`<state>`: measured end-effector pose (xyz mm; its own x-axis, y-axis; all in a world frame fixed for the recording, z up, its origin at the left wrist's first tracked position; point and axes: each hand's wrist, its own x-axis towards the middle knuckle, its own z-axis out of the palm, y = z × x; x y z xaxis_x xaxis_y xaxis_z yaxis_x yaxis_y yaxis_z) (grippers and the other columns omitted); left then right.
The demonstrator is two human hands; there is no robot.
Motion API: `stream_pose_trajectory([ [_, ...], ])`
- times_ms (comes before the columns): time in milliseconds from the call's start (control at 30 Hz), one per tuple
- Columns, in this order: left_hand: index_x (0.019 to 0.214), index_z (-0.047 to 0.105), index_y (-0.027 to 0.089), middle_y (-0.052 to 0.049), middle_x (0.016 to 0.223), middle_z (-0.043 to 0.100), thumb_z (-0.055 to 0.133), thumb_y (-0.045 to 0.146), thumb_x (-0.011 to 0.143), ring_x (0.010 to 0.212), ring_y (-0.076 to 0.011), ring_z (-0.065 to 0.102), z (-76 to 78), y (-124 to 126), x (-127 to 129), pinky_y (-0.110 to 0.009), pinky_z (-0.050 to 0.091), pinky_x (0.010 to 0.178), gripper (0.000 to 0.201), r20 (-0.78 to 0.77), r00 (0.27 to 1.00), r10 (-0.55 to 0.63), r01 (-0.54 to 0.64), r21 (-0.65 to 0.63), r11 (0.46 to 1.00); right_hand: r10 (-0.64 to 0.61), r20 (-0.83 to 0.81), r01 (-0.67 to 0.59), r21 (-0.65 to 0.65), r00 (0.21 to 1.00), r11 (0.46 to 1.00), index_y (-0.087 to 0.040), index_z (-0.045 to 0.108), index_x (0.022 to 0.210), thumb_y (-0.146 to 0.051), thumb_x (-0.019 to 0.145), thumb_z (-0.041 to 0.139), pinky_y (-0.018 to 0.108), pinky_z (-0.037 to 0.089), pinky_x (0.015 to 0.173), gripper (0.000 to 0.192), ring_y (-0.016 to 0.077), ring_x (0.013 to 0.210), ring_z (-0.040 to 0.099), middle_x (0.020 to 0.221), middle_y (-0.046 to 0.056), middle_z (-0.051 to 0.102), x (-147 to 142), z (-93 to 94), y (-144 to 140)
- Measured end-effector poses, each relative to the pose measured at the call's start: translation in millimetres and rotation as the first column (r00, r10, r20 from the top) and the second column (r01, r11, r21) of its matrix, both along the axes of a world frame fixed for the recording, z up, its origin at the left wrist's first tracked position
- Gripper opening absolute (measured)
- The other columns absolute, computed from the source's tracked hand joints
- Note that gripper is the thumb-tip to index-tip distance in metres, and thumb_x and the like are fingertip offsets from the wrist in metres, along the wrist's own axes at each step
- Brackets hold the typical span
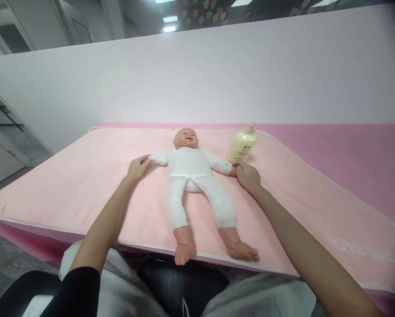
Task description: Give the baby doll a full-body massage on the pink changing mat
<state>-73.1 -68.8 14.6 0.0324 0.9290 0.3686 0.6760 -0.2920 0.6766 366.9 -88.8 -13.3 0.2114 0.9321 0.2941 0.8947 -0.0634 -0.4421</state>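
Doll (pixel 192 169) lay face-up mid-towel (pixel 85 185). Left hand (pixel 137 167) pinched one doll hand, right hand (pixel 248 175) probably gripped the other; lotion bottle (pixel 241 144) stood just beyond right hand.

Pink table (pixel 356 158) runs along pale wall. Lighter pink towel (pixel 85 185) spread flat over table, near edge hanging slightly over front. Doll (pixel 192 176) in white suit lies on back on towel, head toward wall, feet at front edge. Cream pump bottle (pixel 241 145) stands upright on towel, just beside doll's arm, near towel's far corner.
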Motion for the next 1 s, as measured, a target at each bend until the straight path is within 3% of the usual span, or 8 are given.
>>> stream_pose_trajectory([
  [167, 0.121, 0.062, 0.020, -0.005, 0.116, 0.067, 0.055, 0.056, 0.078, 0.100, -0.0208, 0.061, -5.2, 6.0, -3.9, -0.030, 0.045, 0.086, 0.056, 0.011, 0.999, -0.033, 0.033, -0.003, 0.999, 0.004, -0.018, -0.004, 0.013, 1.000, 1.000, -0.018, 0.067, 0.107, -0.024, 0.084, 0.031, 0.031, 0.040, 0.071, 0.043, 0.0240, 0.094, 0.058, 0.107, 0.009, 0.067, 0.4, -0.6, 0.3],
  [333, 0.119, 0.060, 0.019, -0.006, 0.111, 0.067, 0.066, 0.051, 0.069, 0.096, -0.0203, 0.062, -2.4, 3.8, -3.9, -0.029, 0.047, 0.082, 0.060, -0.014, 0.999, -0.047, 0.047, -0.028, 0.999, 0.003, -0.017, -0.003, 0.004, 1.000, 1.000, -0.018, 0.067, 0.108, -0.024, 0.084, 0.031, 0.031, 0.040, 0.070, 0.043, 0.0240, 0.095, 0.058, 0.108, 0.009, 0.067, -0.7, 1.7, -0.8],
  [533, 0.115, 0.062, 0.021, -0.005, 0.102, 0.068, 0.068, 0.043, 0.066, 0.088, -0.0202, 0.063, -4.6, 6.7, -3.7, -0.029, 0.048, 0.076, 0.055, -0.157, 0.987, -0.017, 0.022, 0.030, 0.999, 0.004, -0.016, -0.003, 0.008, 1.000, 1.000, -0.018, 0.067, 0.108, -0.024, 0.083, 0.031, 0.030, 0.040, 0.069, 0.043, 0.0236, 0.093, 0.058, 0.107, 0.009, 0.067, 0.4, 0.4, 0.0],
  [733, 0.117, 0.059, 0.023, -0.005, 0.103, 0.069, 0.063, 0.043, 0.070, 0.089, -0.0219, 0.063, -3.2, 2.4, 0.6, -0.028, 0.046, 0.072, 0.052, -0.300, 0.951, 0.076, -0.057, 0.073, 0.996, 0.004, -0.023, -0.004, -0.002, 1.000, 1.000, -0.017, 0.066, 0.109, -0.024, 0.083, 0.031, 0.031, 0.041, 0.071, 0.044, 0.0247, 0.094, 0.058, 0.107, 0.010, 0.066, 0.1, 1.2, -0.3],
  [833, 0.113, 0.060, 0.019, -0.008, 0.093, 0.069, 0.058, 0.046, 0.075, 0.085, -0.0247, 0.063, -1.4, 0.7, 2.8, -0.031, 0.044, 0.074, 0.047, -0.414, 0.902, 0.119, -0.084, 0.104, 0.991, -0.003, -0.020, 0.003, -0.011, 1.000, 1.000, -0.018, 0.066, 0.109, -0.024, 0.084, 0.031, 0.031, 0.040, 0.072, 0.043, 0.0244, 0.095, 0.058, 0.107, 0.010, 0.066, -1.1, 2.7, -1.3],
  [900, 0.110, 0.060, 0.017, -0.009, 0.088, 0.068, 0.054, 0.047, 0.078, 0.084, -0.0265, 0.062, -1.3, 1.4, 3.3, -0.033, 0.044, 0.075, 0.044, -0.483, 0.867, 0.127, -0.080, 0.115, 0.990, -0.002, -0.018, 0.002, -0.012, 1.000, 1.000, -0.018, 0.066, 0.108, -0.024, 0.084, 0.031, 0.031, 0.040, 0.071, 0.043, 0.0247, 0.095, 0.058, 0.107, 0.010, 0.067, -1.5, 3.3, -1.8],
  [1000, 0.116, 0.057, 0.016, -0.012, 0.097, 0.067, 0.046, 0.048, 0.084, 0.092, -0.0276, 0.061, -1.5, 2.3, 3.7, -0.034, 0.043, 0.077, 0.046, -0.507, 0.857, 0.093, -0.056, 0.089, 0.994, 0.006, -0.017, -0.006, 0.001, 1.000, 1.000, -0.018, 0.067, 0.107, -0.024, 0.084, 0.031, 0.031, 0.040, 0.071, 0.043, 0.0250, 0.095, 0.058, 0.108, 0.010, 0.067, -1.2, 2.9, -1.8],
])
